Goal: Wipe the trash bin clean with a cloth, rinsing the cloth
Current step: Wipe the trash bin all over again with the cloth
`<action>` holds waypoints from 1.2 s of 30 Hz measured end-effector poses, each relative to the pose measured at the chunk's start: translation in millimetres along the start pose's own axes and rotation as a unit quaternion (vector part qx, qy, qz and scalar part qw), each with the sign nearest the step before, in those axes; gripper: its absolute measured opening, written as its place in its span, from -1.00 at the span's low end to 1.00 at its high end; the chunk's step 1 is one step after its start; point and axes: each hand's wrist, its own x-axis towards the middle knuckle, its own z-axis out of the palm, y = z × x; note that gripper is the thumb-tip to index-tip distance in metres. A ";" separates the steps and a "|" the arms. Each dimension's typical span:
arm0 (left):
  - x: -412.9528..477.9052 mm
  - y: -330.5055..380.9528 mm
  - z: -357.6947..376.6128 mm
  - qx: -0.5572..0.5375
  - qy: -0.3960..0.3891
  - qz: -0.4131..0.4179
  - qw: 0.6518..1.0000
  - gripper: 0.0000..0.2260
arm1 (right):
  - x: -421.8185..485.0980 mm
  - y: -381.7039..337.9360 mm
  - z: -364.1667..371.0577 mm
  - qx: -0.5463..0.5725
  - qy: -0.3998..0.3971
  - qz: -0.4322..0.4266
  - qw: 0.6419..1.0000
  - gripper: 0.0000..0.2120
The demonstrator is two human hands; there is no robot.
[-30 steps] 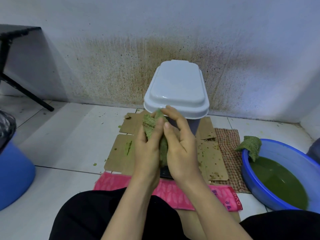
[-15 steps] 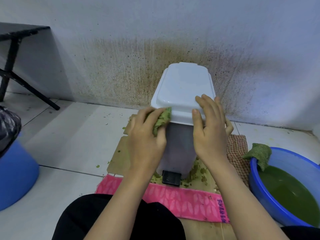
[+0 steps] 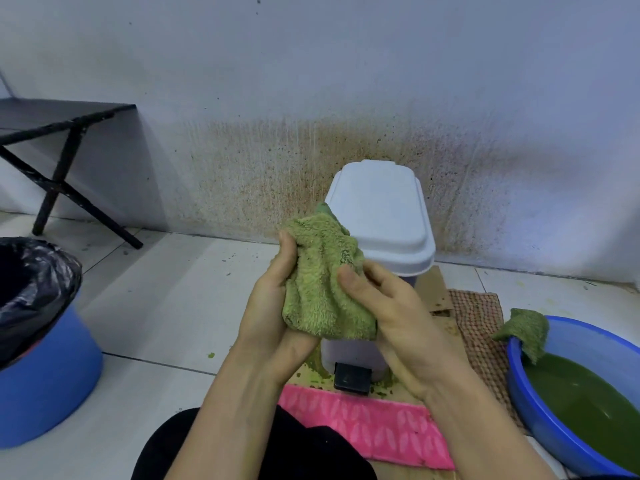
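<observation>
I see my left hand [image 3: 277, 303] and right hand [image 3: 388, 306] both gripping the green cloth [image 3: 323, 285], bunched with its long axis upright, held off the bin. Behind it the trash bin [image 3: 384, 216] stands upright on cardboard [image 3: 438, 292] over white floor tiles [image 3: 173, 292], its pedal [image 3: 352, 377] facing me, against a speckled wall [image 3: 277, 161].

Both hands' grip on the cloth [image 3: 325, 285] sits directly in front of the trash bin [image 3: 384, 216], which blocks forward reach. Right of the grip, the blue basin [image 3: 540, 414] obstructs; left, bare floor tiles [image 3: 166, 306] lie open before the lined bucket [image 3: 52, 375].
</observation>
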 end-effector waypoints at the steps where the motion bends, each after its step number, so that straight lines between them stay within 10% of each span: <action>1: -3.5 -0.4 3.3 0.018 0.008 0.007 1.000 -0.50 | 0.8 -1.3 -2.2 0.025 0.016 -0.001 1.000 -0.54; 11: -5.6 -10.8 34.0 0.209 0.189 0.211 0.936 -0.84 | 10.9 -29.2 -7.7 -0.212 0.188 -0.146 0.948 -0.81; 15: 41.9 34.4 53.2 0.483 0.145 0.397 0.767 -0.81 | 47.6 -54.9 -44.8 -0.227 0.310 -0.189 0.904 -0.70; 21: 95.7 1.9 46.0 0.912 -0.069 0.152 0.376 -0.56 | 103.4 -23.3 -70.2 -0.312 0.285 -0.065 0.904 -0.49; 31: 239.6 34.4 26.3 0.870 -0.117 0.069 0.474 -0.57 | 107.7 -10.1 -78.6 -0.227 0.300 -0.095 0.922 -0.59; 36: 295.5 35.6 26.6 0.790 -0.022 0.064 0.609 -0.55 | 109.2 -9.2 -79.7 -0.183 0.297 -0.101 0.932 -0.61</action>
